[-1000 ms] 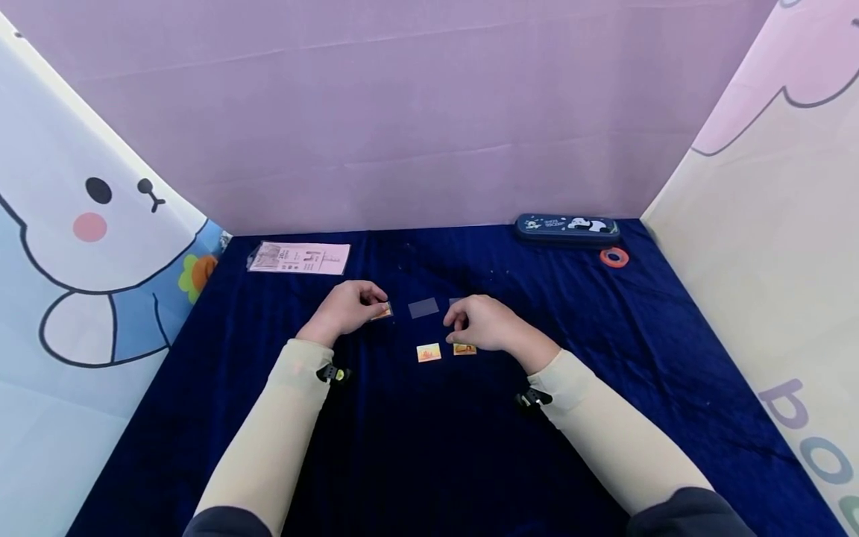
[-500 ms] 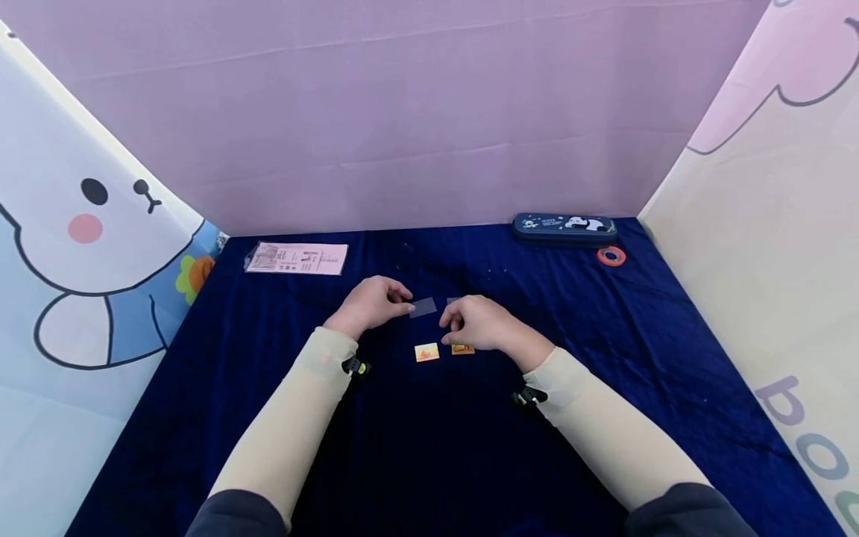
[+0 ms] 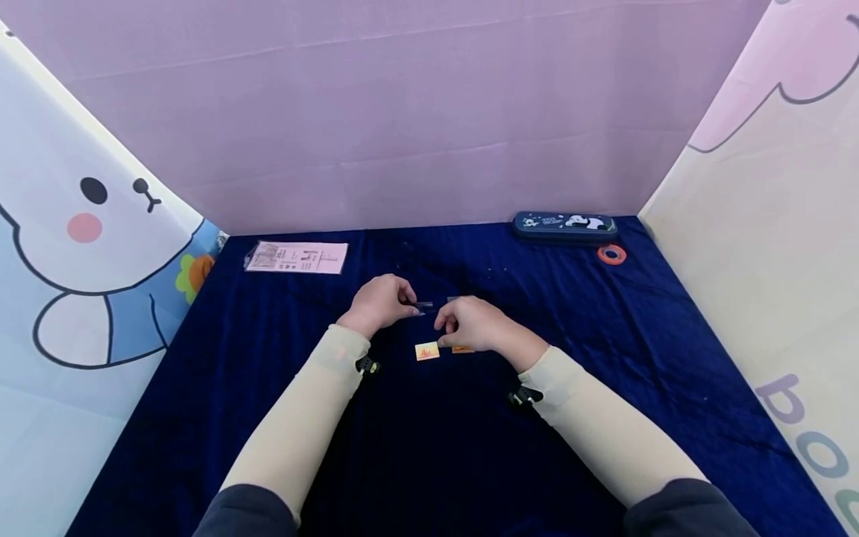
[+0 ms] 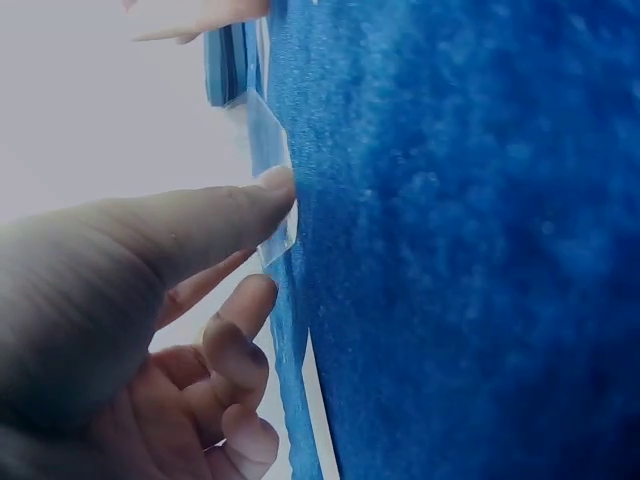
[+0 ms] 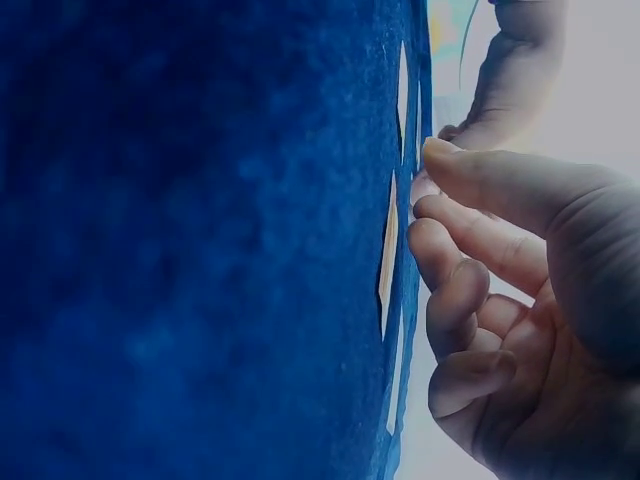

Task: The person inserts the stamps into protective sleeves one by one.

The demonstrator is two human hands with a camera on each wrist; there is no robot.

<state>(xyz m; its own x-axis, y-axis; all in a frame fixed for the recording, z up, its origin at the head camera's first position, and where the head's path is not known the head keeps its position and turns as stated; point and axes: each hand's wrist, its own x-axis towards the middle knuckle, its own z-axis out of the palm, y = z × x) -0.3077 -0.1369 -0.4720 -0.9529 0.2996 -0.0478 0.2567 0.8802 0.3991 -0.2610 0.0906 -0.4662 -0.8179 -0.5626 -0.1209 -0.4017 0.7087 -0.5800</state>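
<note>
In the head view my left hand (image 3: 382, 304) pinches a small clear plastic piece (image 3: 424, 304) by its left edge, tilted up off the dark blue cloth. The left wrist view shows the clear piece (image 4: 270, 140) behind the thumb, with the other fingers loosely bent. My right hand (image 3: 479, 325) hovers with loosely curled fingers, nothing visible between them. Beneath it lies an orange picture card (image 3: 463, 349), partly hidden. To that card's left rests a yellow-and-red picture card (image 3: 426, 351). Another clear piece (image 3: 452, 299) peeks out behind my right hand.
A pink printed sheet (image 3: 302, 257) in clear wrapping lies at the back left. At the back right are a dark blue panda case (image 3: 565, 227) and an orange-red ring-shaped roll (image 3: 611, 254). Printed fabric walls enclose the back and sides of the cloth-covered table (image 3: 590, 313).
My left hand has moved right from a small picture card to the clear piece, which it has pinched and tilted up. My right hand has shifted slightly left, covering more of the orange card.
</note>
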